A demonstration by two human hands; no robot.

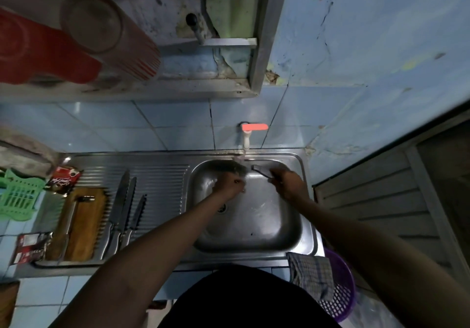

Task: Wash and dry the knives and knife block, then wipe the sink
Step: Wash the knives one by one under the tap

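Note:
Both my hands are inside the steel sink, below the running tap. My right hand grips the handle of a knife whose blade points left into the water stream. My left hand has its fingers curled just left of the blade, beside a dark blurred shape; whether it holds anything is unclear. Three knives lie side by side on the ribbed drainboard. The wooden knife block lies flat to their left, with a long steel tool on it.
A checked cloth hangs over the sink's near right corner, above a purple basket. A green plastic basket and two sachets sit at the left. A shelf with red cups hangs overhead.

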